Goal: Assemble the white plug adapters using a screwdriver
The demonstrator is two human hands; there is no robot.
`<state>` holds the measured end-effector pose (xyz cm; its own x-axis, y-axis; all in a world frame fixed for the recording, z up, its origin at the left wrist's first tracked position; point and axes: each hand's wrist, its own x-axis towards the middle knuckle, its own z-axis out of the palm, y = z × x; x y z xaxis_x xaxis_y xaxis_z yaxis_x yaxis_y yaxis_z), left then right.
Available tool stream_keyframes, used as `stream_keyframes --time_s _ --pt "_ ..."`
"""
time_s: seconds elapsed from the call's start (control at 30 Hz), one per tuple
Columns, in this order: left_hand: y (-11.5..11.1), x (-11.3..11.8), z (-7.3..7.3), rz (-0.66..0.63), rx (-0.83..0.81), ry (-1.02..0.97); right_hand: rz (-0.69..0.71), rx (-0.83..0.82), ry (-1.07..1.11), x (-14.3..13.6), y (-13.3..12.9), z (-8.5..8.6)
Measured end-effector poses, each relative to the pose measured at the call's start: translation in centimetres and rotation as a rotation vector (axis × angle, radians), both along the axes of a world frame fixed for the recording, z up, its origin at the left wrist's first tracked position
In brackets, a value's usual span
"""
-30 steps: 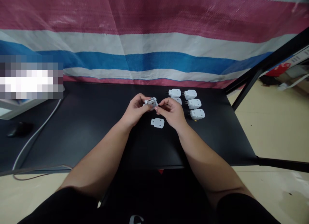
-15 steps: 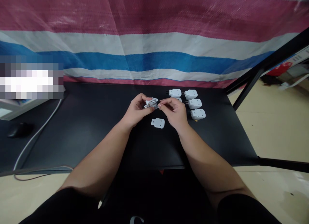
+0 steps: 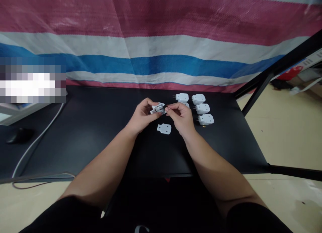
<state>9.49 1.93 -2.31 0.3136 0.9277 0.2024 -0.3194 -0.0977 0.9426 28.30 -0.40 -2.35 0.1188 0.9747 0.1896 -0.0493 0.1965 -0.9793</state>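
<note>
My left fingers [image 3: 153,117]: clamped on white housing [image 3: 158,108]; right fingers [image 3: 171,114]: pinched together, partly hiding one plug [image 3: 185,105]; nearby: flat cover [image 3: 164,128]

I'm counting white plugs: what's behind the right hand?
Beyond the right hand, a partly visible white plug, then another plug; the hand covers the nearer plug's remainder.

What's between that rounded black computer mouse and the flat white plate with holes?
In the head view, a pale grey cable and bare black tabletop, then the person's left wrist, then tabletop again.
</note>
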Motion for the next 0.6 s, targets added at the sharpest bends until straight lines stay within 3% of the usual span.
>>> stream_keyframes --time_s 0.3,0.6 --pt "0.02 0.12 0.1 0.001 -0.003 -0.02 0.004 0.07 -0.001 -0.07 -0.32 0.56" --pt "0.01 0.08 0.15 -0.015 0.005 -0.055 0.003 0.024 -0.036 0.02 -0.28 0.4"
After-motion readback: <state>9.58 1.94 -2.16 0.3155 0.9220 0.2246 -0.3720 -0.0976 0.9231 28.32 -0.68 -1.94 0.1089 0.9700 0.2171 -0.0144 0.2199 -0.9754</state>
